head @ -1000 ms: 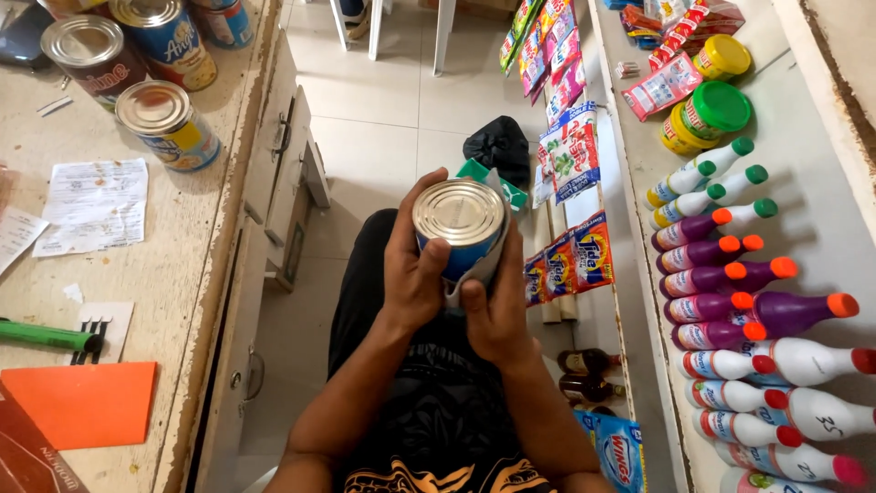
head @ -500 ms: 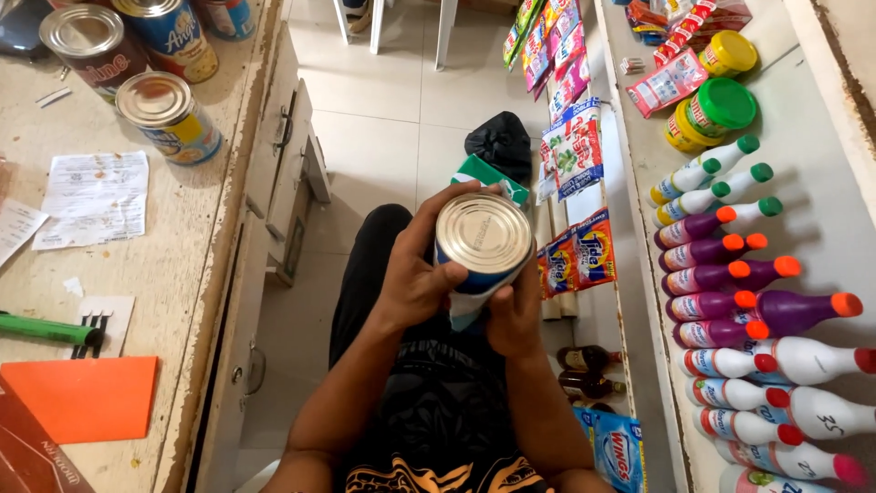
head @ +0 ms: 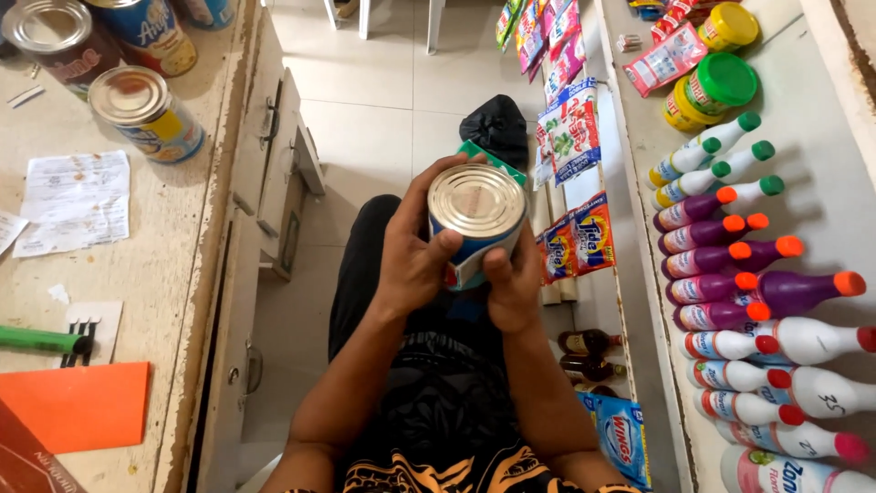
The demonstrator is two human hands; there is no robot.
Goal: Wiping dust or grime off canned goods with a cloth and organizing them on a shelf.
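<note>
Both my hands hold one metal tin can (head: 476, 203) with a silver lid and a blue and white label, upright above my lap. My left hand (head: 412, 256) wraps the can's left side, thumb across the label. My right hand (head: 513, 283) grips it from below and the right, fingers pressed on the label's lower edge. A green packet edge (head: 493, 157) shows just behind the can.
A worn counter (head: 155, 274) on my left carries more tin cans (head: 146, 111), paper slips (head: 75, 199), a green-handled tool (head: 41, 340) and an orange sheet (head: 78, 402). A shelf (head: 821, 210) on my right holds rows of plastic bottles (head: 730, 265), jars (head: 716, 87) and hanging sachets (head: 570, 128).
The can has risen a little and tipped so its lid faces the camera more squarely; my hands shifted with it. The view drifted slightly.
</note>
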